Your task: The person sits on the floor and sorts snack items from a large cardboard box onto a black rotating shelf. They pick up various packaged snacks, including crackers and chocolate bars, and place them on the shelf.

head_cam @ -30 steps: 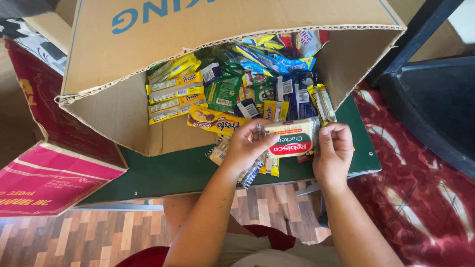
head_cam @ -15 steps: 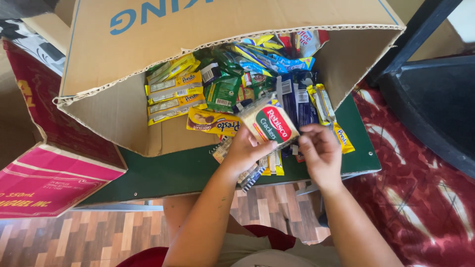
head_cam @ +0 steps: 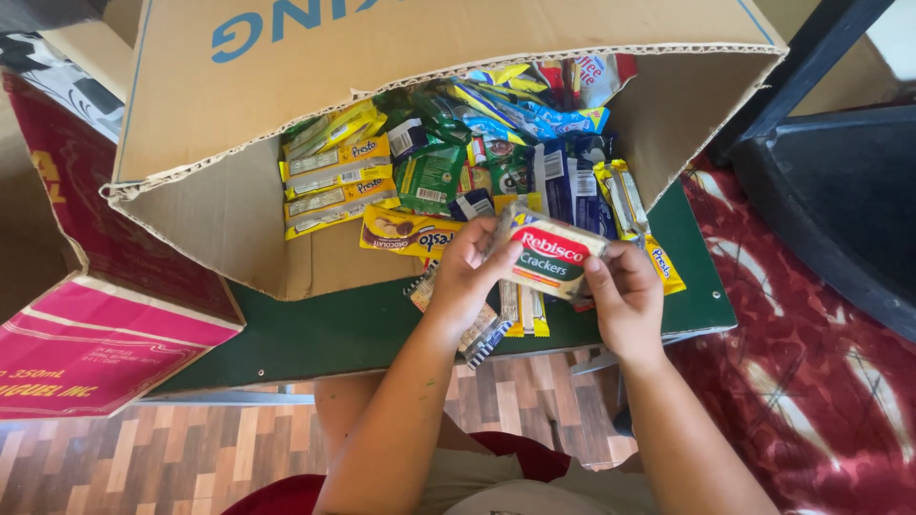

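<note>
1. At the far left, a red and pink carton [head_cam: 86, 334] lies flattened at the edge of the green tabletop [head_cam: 334, 329]; we are not touching it.
2. Next comes the big cardboard box [head_cam: 219, 219], tipped on its side with its mouth toward us. Its left half holds yellow biscuit packs [head_cam: 334, 181] in a rough stack, with green sachets [head_cam: 429, 176] just beside them, so much of the stock looks to us already gathered inside.
3. Our left hand [head_cam: 468, 272] is closed on the left end of the cracker pack [head_cam: 551, 256], thumb on top and fingers curled beneath.
4. The cracker pack itself sits between our two hands, raised above the front edge of the tabletop, just before the box mouth and not yet inside.
5. Under it, a few loose yellow and silver sachets [head_cam: 506, 315] lie on the tabletop; we judge these are left to handle.
6. Our right hand [head_cam: 625, 296] pinches the right end of the pack, fingers shut on its wrapper.
7. Further right, blue packets [head_cam: 572, 191] and a yellow snack bar [head_cam: 658, 262] rest at the right wall of the box.
</note>
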